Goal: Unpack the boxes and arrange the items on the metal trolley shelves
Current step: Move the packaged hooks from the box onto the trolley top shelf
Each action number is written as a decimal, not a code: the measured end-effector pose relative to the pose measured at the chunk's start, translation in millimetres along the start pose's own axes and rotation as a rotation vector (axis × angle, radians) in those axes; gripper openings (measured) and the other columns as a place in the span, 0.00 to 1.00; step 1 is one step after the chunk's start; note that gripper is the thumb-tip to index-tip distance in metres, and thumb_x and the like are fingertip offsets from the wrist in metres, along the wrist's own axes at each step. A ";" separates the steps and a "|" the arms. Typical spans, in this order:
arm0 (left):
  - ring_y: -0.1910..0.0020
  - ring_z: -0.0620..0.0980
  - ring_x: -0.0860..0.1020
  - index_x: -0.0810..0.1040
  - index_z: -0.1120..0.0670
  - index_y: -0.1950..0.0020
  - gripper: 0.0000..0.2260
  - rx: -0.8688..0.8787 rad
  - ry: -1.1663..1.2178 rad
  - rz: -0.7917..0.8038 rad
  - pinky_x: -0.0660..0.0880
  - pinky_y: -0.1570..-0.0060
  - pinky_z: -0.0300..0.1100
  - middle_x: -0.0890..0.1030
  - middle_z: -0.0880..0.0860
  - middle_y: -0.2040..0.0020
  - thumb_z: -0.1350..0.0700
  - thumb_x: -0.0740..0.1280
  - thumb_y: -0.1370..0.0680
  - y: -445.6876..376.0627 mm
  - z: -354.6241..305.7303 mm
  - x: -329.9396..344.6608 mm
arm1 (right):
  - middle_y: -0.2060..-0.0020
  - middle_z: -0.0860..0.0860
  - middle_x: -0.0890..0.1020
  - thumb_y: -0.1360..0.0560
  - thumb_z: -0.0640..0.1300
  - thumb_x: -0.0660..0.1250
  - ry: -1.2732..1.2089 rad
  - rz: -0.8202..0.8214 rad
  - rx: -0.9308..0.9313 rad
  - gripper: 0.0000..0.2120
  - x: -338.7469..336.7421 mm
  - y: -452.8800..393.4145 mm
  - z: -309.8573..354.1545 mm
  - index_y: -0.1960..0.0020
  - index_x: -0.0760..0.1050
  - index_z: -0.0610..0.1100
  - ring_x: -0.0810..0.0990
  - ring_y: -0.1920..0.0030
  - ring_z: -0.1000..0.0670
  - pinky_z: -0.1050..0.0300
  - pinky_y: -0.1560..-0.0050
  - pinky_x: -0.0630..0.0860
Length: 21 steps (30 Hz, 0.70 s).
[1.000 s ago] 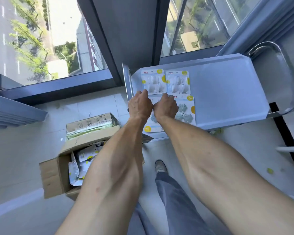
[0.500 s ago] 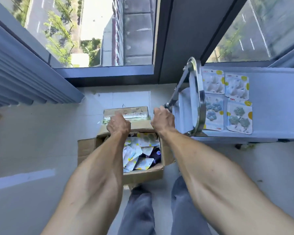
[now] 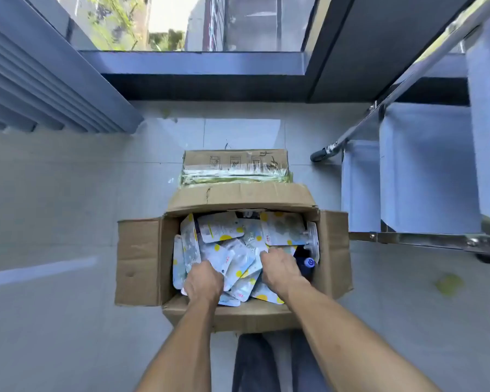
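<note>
Bright window daylight, soft blur, edges warped

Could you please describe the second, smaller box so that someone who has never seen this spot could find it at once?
Start at the big window; on the tiled floor below it stands an open cardboard box full of white-and-yellow packets. The smaller box lies directly behind it, toward the window, touching its raised back flap. Unlike the open one, it is flat, with printed symbols on top and a greenish stack showing along its near side.

Open cardboard box (image 3: 142, 258) (flaps splayed) holds jumbled packets (image 3: 224, 233).
</note>
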<state>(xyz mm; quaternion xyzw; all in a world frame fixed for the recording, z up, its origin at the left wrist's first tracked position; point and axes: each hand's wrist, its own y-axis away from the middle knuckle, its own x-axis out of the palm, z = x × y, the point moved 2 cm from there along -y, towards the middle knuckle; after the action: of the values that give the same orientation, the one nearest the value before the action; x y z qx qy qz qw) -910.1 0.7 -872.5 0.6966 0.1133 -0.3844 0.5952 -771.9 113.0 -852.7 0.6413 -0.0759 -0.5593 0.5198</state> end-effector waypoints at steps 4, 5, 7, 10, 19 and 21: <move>0.48 0.61 0.78 0.78 0.60 0.50 0.08 -0.143 0.185 -0.026 0.74 0.53 0.46 0.80 0.60 0.47 0.58 0.63 0.25 -42.9 2.7 48.1 | 0.42 0.42 0.74 0.25 0.31 0.59 0.059 -0.028 -0.101 0.14 34.9 -54.9 7.8 0.41 0.72 0.39 0.73 0.41 0.40 0.49 0.53 0.69; 0.48 0.62 0.78 0.78 0.61 0.49 0.09 -0.186 0.239 -0.048 0.74 0.52 0.47 0.79 0.61 0.46 0.58 0.63 0.25 -52.3 4.7 56.4 | 0.40 0.43 0.73 0.25 0.31 0.59 0.089 -0.044 -0.159 0.15 42.1 -67.3 11.4 0.40 0.72 0.39 0.71 0.38 0.40 0.49 0.52 0.70; 0.46 0.63 0.77 0.78 0.63 0.44 0.13 -0.237 0.291 -0.075 0.76 0.48 0.50 0.78 0.63 0.43 0.57 0.63 0.24 -66.5 7.3 71.5 | 0.32 0.44 0.68 0.24 0.33 0.60 0.152 -0.030 -0.283 0.17 58.0 -87.7 16.3 0.36 0.71 0.40 0.66 0.32 0.41 0.47 0.48 0.71; 0.40 0.64 0.75 0.66 0.59 0.28 0.22 -0.216 0.309 -0.002 0.71 0.48 0.49 0.72 0.64 0.35 0.58 0.61 0.22 -71.4 5.7 89.3 | 0.37 0.43 0.71 0.24 0.33 0.61 0.189 0.054 -0.314 0.16 76.4 -97.3 19.3 0.36 0.68 0.40 0.71 0.37 0.40 0.47 0.52 0.70; 0.44 0.62 0.73 0.72 0.59 0.35 0.14 -0.069 0.298 -0.171 0.71 0.48 0.52 0.72 0.61 0.42 0.60 0.61 0.21 -62.1 11.0 103.9 | 0.37 0.42 0.68 0.27 0.32 0.64 0.200 -0.041 -0.203 0.16 92.4 -87.9 26.3 0.41 0.72 0.41 0.67 0.37 0.41 0.50 0.50 0.70; 0.45 0.61 0.73 0.76 0.58 0.40 0.11 -0.127 0.348 -0.197 0.70 0.50 0.50 0.71 0.61 0.43 0.59 0.60 0.20 -62.3 6.9 101.0 | 0.32 0.41 0.66 0.27 0.33 0.66 0.223 -0.040 -0.231 0.13 94.8 -89.6 26.2 0.43 0.75 0.41 0.64 0.31 0.41 0.49 0.48 0.72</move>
<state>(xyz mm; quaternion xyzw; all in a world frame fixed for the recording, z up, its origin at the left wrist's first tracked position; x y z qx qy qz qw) -882.7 -19.3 -986.3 0.6991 0.3057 -0.3066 0.5690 -801.7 73.6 -976.2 0.6370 0.0597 -0.4996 0.5841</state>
